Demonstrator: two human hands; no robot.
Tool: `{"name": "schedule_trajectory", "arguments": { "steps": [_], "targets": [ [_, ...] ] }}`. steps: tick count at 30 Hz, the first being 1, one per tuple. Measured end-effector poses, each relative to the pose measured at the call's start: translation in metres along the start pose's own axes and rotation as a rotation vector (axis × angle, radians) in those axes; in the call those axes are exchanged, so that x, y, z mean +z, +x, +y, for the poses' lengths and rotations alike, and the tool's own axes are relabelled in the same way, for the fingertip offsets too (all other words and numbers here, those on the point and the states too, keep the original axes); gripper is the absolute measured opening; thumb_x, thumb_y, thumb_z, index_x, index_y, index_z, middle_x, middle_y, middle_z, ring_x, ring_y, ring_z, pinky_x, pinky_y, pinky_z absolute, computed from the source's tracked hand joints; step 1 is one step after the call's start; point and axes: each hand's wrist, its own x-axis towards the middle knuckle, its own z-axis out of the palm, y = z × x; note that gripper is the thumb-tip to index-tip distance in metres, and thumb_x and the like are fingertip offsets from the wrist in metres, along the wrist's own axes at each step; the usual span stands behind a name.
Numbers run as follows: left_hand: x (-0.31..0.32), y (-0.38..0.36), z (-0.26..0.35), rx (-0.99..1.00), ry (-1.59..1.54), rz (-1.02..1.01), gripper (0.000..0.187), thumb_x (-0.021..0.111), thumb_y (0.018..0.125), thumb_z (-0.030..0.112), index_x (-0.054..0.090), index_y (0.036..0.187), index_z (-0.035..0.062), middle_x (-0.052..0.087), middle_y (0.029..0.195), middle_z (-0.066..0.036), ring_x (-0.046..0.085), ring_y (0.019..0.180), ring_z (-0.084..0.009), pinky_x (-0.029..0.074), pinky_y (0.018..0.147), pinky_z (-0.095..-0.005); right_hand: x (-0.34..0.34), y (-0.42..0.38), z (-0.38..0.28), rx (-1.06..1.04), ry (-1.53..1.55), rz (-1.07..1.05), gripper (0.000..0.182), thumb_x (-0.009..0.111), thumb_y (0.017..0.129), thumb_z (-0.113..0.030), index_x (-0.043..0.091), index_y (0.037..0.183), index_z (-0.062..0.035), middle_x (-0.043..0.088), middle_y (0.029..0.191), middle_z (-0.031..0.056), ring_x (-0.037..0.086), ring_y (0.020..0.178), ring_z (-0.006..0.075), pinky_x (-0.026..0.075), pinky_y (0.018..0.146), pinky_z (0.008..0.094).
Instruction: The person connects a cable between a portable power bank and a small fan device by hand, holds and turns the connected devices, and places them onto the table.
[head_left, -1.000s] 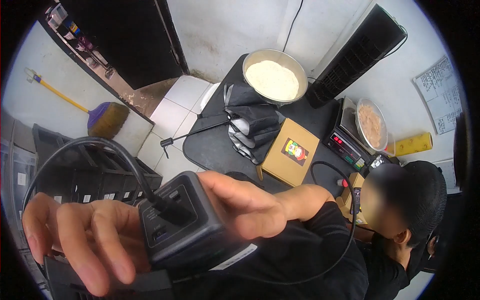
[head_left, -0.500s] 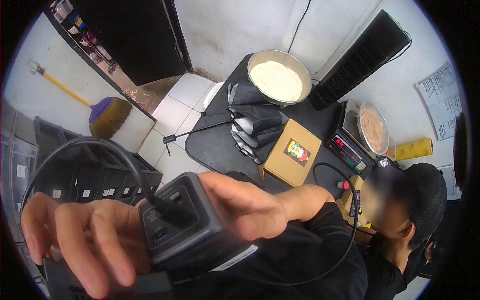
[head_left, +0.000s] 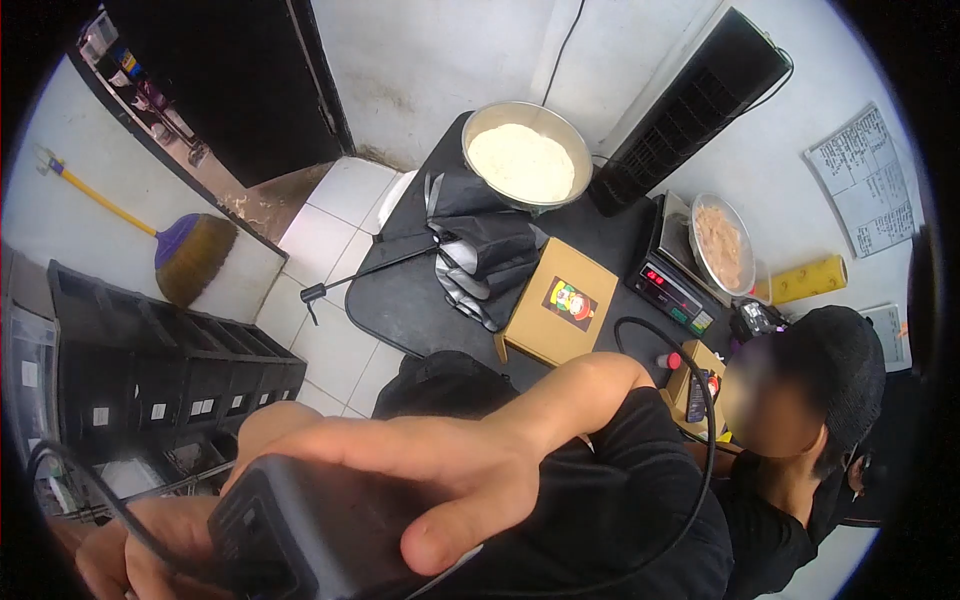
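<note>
A dark box-shaped device [head_left: 330, 530] with a black cable [head_left: 700, 480] plugged into its end fills the bottom left of the view. My right hand [head_left: 430, 460] wraps over its top and side, thumb on the near face. At the device's far left end, my left hand [head_left: 160, 540] curls around it beside the plug, partly cut off by the frame's lower edge. The cable loops out to the right across black clothing.
A dark table [head_left: 390, 300] bears a bowl of pale powder [head_left: 520, 160], folded black fabric [head_left: 490, 240], a cardboard box [head_left: 560, 305] and a scale [head_left: 670, 290] with a bowl [head_left: 720, 245]. A person in a cap [head_left: 835, 380] is at right; black drawers [head_left: 150, 370] stand left.
The device and both hands have moved lower in the view, and the device has turned. My left hand's fingers, spread before, now curl by the plug. The room has shifted slightly left.
</note>
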Motion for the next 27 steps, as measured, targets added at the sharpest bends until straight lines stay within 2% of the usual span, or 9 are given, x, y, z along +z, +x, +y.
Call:
{"name": "schedule_trajectory", "arguments": {
  "steps": [2, 3, 4, 7, 9, 10, 15, 26, 27],
  "targets": [
    [-0.010, 0.008, 0.007, -0.115, -0.117, -0.211, 0.025, 0.054, 0.085, -0.001, 0.053, 0.109, -0.0001, 0.048, 0.122, -0.010, 0.057, 0.104, -0.0207, 0.055, 0.079, -0.0328, 0.000, 0.004, 0.003, -0.049, -0.095, -0.030, 0.085, 0.057, 0.087, -0.041, 0.015, 0.137, 0.0136, 0.031, 0.137, 0.0231, 0.033, 0.127, 0.0287, 0.028, 0.103, 0.0386],
    [-0.010, 0.013, 0.026, -0.266, -0.127, -0.230, 0.024, 0.052, 0.086, -0.001, 0.053, 0.110, -0.0018, 0.047, 0.123, -0.012, 0.057, 0.104, -0.0213, 0.056, 0.080, -0.0332, 0.002, 0.006, 0.002, -0.078, -0.085, -0.025, 0.074, 0.054, 0.090, -0.038, 0.020, 0.137, 0.0088, 0.034, 0.133, 0.0200, 0.033, 0.123, 0.0284, 0.024, 0.103, 0.0382],
    [-0.011, 0.020, 0.030, -0.265, -0.123, -0.234, 0.024, 0.052, 0.086, -0.001, 0.053, 0.110, -0.0018, 0.047, 0.123, -0.012, 0.057, 0.104, -0.0213, 0.056, 0.080, -0.0332, 0.002, 0.007, 0.003, -0.092, -0.078, -0.025, 0.069, 0.053, 0.091, -0.036, 0.023, 0.137, 0.0065, 0.036, 0.131, 0.0185, 0.034, 0.121, 0.0283, 0.023, 0.102, 0.0380],
    [-0.009, 0.028, 0.031, -0.205, -0.208, -0.295, 0.026, 0.052, 0.086, -0.001, 0.053, 0.111, -0.0017, 0.047, 0.124, -0.013, 0.056, 0.106, -0.0223, 0.055, 0.081, -0.0336, 0.002, 0.010, 0.004, -0.105, -0.076, -0.029, 0.065, 0.051, 0.092, -0.035, 0.025, 0.137, 0.0042, 0.038, 0.129, 0.0171, 0.034, 0.119, 0.0284, 0.021, 0.102, 0.0384],
    [-0.005, 0.020, 0.017, 0.179, 0.146, -0.254, 0.028, 0.053, 0.084, -0.004, 0.053, 0.111, -0.0017, 0.047, 0.124, -0.013, 0.056, 0.106, -0.0230, 0.055, 0.081, -0.0346, 0.002, 0.011, 0.006, -0.096, -0.059, -0.031, 0.065, 0.051, 0.092, -0.036, 0.025, 0.137, 0.0043, 0.039, 0.128, 0.0172, 0.035, 0.119, 0.0288, 0.021, 0.102, 0.0386],
    [-0.005, 0.021, 0.020, 0.180, 0.150, -0.258, 0.028, 0.053, 0.084, -0.004, 0.053, 0.111, -0.0017, 0.047, 0.124, -0.013, 0.056, 0.106, -0.0230, 0.055, 0.081, -0.0346, 0.002, 0.012, 0.006, -0.092, -0.048, -0.032, 0.065, 0.051, 0.092, -0.036, 0.025, 0.137, 0.0044, 0.039, 0.128, 0.0172, 0.035, 0.119, 0.0290, 0.021, 0.102, 0.0386],
    [-0.001, 0.028, 0.053, -0.796, 0.156, -0.304, 0.048, 0.063, 0.083, 0.016, 0.039, 0.124, 0.0079, 0.058, 0.105, -0.016, 0.060, 0.090, -0.0346, 0.049, 0.074, -0.0373, -0.001, 0.014, 0.006, -0.067, -0.035, -0.045, 0.067, 0.050, 0.092, -0.037, 0.024, 0.137, 0.0051, 0.038, 0.130, 0.0178, 0.034, 0.120, 0.0298, 0.022, 0.102, 0.0386],
    [0.001, 0.017, 0.036, -0.501, 0.186, -0.234, 0.045, 0.062, 0.084, 0.012, 0.039, 0.121, 0.0012, 0.059, 0.100, -0.017, 0.061, 0.079, -0.0275, 0.052, 0.067, -0.0319, -0.005, 0.019, 0.007, -0.032, 0.091, -0.063, 0.069, 0.052, 0.091, -0.035, 0.023, 0.138, 0.0065, 0.037, 0.131, 0.0185, 0.032, 0.121, 0.0294, 0.021, 0.103, 0.0385],
    [0.000, 0.018, 0.036, -0.474, 0.186, -0.230, 0.044, 0.061, 0.084, 0.012, 0.039, 0.121, 0.0005, 0.059, 0.100, -0.017, 0.061, 0.078, -0.0265, 0.052, 0.066, -0.0313, -0.005, 0.018, 0.007, 0.023, 0.156, -0.041, 0.076, 0.056, 0.088, -0.034, 0.019, 0.137, 0.0103, 0.034, 0.133, 0.0210, 0.034, 0.123, 0.0280, 0.026, 0.102, 0.0375]
  ]
}}
